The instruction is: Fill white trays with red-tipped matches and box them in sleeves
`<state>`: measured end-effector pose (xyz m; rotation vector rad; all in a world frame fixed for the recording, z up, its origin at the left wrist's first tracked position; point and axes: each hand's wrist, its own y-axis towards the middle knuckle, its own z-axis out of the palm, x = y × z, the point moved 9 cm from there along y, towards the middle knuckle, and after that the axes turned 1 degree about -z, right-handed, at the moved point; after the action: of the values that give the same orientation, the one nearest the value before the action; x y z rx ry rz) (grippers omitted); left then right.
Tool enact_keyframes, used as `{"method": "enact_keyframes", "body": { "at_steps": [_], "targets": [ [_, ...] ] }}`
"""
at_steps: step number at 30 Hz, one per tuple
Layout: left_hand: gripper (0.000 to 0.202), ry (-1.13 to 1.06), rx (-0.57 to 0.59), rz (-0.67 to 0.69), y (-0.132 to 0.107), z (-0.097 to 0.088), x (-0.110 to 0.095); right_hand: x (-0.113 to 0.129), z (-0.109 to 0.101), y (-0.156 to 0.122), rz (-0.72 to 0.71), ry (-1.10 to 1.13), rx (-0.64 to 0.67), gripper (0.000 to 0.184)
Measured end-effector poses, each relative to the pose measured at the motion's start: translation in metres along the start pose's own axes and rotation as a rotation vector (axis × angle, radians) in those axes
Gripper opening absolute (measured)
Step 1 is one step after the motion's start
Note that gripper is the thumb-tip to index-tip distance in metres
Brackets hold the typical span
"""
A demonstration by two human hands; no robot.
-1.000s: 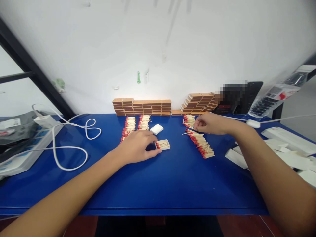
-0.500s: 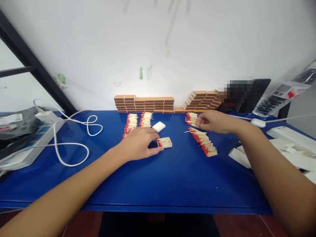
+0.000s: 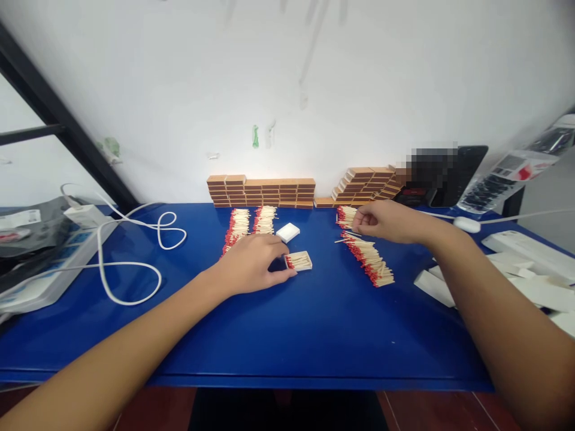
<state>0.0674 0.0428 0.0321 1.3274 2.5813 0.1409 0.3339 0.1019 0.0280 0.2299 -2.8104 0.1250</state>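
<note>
My left hand [image 3: 252, 264] rests on the blue table, its thumb and fingers closed around the left end of a small open matchbox tray [image 3: 306, 267]. Red-tipped matches [image 3: 297, 261] lie inside the tray. A white cardboard matchbox piece [image 3: 288, 232] lies just behind it. My right hand [image 3: 377, 220] is at the right end of a small pile of matches [image 3: 345, 216], fingers curled and fingertips pinched together against it; what is between them is hidden. In front of that hand a longer row of matches [image 3: 371, 260] slants toward me.
Stacked matchboxes [image 3: 263, 193] line the wall, with a second, stepped stack [image 3: 363, 184] to the right. Two match rows [image 3: 238, 224] lie behind my left hand. White cables [image 3: 102, 257] are at left; a plastic bottle [image 3: 503, 173] and white cardboard pieces [image 3: 534, 284] are at right.
My right fingertips have shifted slightly left, closer against the small match pile. My left hand stays at the tray. The whole view has shifted a little.
</note>
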Motion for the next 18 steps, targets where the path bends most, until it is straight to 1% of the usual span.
{"method": "enact_keyframes", "body": {
  "at_steps": [2,6,8,10,13,18],
  "targets": [
    [0.028,-0.001,-0.005,-0.006,0.0,-0.001,0.0,0.016,0.002,-0.003,-0.028,0.062,0.033,0.02],
    [0.028,-0.013,-0.021,-0.008,0.0,-0.001,0.0,0.068,0.014,-0.017,-0.179,0.206,0.101,0.026],
    [0.028,-0.015,-0.033,-0.007,0.0,-0.001,0.0,0.092,0.023,-0.024,-0.238,0.256,0.115,0.027],
    [0.028,-0.017,-0.046,-0.002,0.0,0.0,0.0,0.109,0.032,-0.03,-0.292,0.276,0.127,0.024],
    [0.027,-0.023,-0.05,0.006,-0.001,0.001,-0.001,0.125,0.043,-0.035,-0.359,0.237,0.118,0.017],
    [0.028,0.007,-0.035,0.024,-0.001,0.002,-0.005,0.133,0.046,-0.038,-0.397,0.127,0.045,0.009]
  ]
}}
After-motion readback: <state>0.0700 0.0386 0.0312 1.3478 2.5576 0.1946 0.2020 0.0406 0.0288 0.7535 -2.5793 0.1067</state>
